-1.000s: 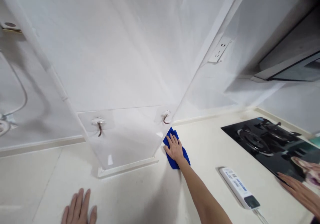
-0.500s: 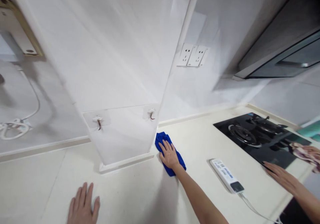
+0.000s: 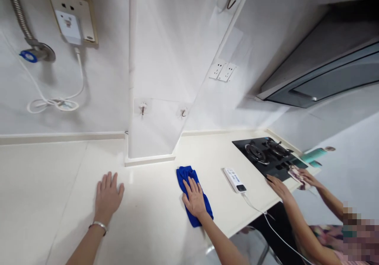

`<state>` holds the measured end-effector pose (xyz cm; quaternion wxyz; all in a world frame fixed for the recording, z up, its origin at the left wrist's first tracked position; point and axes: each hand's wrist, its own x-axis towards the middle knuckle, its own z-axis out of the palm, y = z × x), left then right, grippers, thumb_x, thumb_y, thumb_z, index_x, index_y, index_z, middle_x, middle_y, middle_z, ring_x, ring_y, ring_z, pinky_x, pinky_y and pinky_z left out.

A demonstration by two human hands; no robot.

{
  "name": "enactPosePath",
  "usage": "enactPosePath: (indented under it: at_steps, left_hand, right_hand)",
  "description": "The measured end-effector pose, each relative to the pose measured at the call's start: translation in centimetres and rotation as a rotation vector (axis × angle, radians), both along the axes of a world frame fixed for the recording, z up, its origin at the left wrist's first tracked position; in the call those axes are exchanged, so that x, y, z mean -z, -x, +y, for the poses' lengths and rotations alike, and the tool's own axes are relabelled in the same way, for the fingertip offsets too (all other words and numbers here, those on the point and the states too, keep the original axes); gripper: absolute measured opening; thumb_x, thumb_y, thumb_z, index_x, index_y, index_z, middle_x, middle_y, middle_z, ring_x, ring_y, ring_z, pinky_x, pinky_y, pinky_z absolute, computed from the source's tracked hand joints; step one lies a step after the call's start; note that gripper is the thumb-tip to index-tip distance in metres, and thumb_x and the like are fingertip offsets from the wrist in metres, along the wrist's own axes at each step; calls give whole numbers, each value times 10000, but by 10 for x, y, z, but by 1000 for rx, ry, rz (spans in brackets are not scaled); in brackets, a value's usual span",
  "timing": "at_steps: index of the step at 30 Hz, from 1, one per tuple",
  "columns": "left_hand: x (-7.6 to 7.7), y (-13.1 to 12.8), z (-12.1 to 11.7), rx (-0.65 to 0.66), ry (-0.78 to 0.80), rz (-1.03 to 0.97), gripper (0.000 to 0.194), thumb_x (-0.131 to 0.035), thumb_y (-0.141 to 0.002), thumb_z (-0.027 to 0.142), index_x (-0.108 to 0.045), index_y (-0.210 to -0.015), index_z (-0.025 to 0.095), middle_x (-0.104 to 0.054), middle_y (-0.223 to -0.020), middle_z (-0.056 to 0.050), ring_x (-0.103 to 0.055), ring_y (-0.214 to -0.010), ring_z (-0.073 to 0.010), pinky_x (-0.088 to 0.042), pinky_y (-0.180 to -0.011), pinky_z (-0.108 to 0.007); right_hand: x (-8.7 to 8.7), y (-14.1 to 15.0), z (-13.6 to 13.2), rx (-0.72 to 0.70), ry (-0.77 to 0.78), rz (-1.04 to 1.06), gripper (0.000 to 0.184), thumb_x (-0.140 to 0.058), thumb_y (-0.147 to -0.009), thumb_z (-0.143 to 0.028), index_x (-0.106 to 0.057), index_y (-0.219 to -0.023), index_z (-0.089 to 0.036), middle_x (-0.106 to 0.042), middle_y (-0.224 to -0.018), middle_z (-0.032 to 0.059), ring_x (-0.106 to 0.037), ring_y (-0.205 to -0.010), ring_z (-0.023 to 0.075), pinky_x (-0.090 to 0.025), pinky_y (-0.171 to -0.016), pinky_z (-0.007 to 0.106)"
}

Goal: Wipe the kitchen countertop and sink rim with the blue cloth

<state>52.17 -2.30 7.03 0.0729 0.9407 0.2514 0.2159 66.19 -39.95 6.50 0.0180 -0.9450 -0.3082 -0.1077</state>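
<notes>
My right hand [image 3: 194,196] lies flat, fingers spread, on a blue cloth [image 3: 186,177] spread on the cream countertop [image 3: 148,202]. The cloth sits in front of a white wall column [image 3: 154,99]. My left hand [image 3: 107,194] rests flat on the bare countertop to the left, fingers apart, with a bracelet on the wrist. It holds nothing.
A white power strip [image 3: 235,180] with a trailing cable lies right of the cloth. Beyond it is a black gas hob [image 3: 266,154] under a range hood [image 3: 322,75]. Another person's hands [image 3: 278,186] rest by the hob at the right. Wall sockets [image 3: 222,71] and hooks [image 3: 143,108] are on the wall.
My right hand has drawn the blue cloth back from the column's base toward me. The view has pulled back and my left hand shows fully, still flat on the counter.
</notes>
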Motion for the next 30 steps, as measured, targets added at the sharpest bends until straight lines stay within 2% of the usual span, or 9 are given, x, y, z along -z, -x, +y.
enactPosePath:
  at_steps: [4, 8, 12, 16, 21, 25, 30]
  left_hand:
    - [-2, 0, -3, 5, 18, -10, 670, -222, -965, 415, -464, -1444, 13, -402, -1552, -262, -322, -1471, -407, -251, -1217, -586]
    - [-8, 1, -5, 21, 31, -7, 673, -229, -962, 418, -458, -1441, 4, -403, -1543, -272, -326, -1461, -417, -255, -1210, -588]
    - [-14, 1, -7, 32, 40, -15, 690, -204, -961, 430, -447, -1443, 1, -386, -1545, -278, -308, -1464, -422, -239, -1214, -590]
    - [-14, -1, -6, 38, 63, -21, 711, -188, -956, 452, -441, -1446, 4, -380, -1546, -278, -296, -1467, -424, -232, -1218, -592]
    - [-11, -3, -3, 52, 100, -18, 734, -177, -955, 486, -445, -1445, 11, -380, -1546, -283, -301, -1467, -433, -244, -1211, -612]
    - [-12, -1, -3, 70, 101, -31, 726, -185, -962, 491, -446, -1445, 16, -374, -1549, -280, -286, -1479, -423, -230, -1225, -594]
    - [-12, 2, -4, 81, 87, -57, 716, -183, -976, 486, -444, -1446, 13, -373, -1549, -284, -277, -1485, -414, -227, -1230, -582]
  right_hand:
    - [-3, 44, -4, 20, -9, 29, 627, -457, -954, -312, -354, -1569, -244, -287, -1663, 112, -262, -1533, 283, -252, -1226, 507]
    - [-9, 80, 5, 85, -13, 53, 625, -474, -959, -328, -360, -1567, -238, -276, -1666, 118, -247, -1537, 291, -243, -1231, 515]
    - [-11, 117, 27, 179, -49, 77, 628, -480, -971, -368, -361, -1566, -207, -275, -1659, 156, -226, -1543, 319, -224, -1230, 552]
    - [-11, 156, 61, 262, -126, 105, 641, -489, -977, -419, -374, -1560, -177, -253, -1655, 199, -202, -1543, 371, -206, -1220, 609]
    - [-14, 182, 88, 201, -161, 132, 680, -525, -962, -440, -359, -1566, -174, -247, -1656, 204, -187, -1541, 396, -211, -1207, 645]
    - [-18, 183, 74, 103, -215, 152, 658, -559, -941, -411, -395, -1547, -212, -272, -1661, 158, -220, -1540, 348, -245, -1220, 606]
    - [-17, 166, 26, -9, -277, 142, 620, -542, -861, -237, -491, -1479, -238, -389, -1619, 76, -318, -1507, 252, -284, -1243, 502]
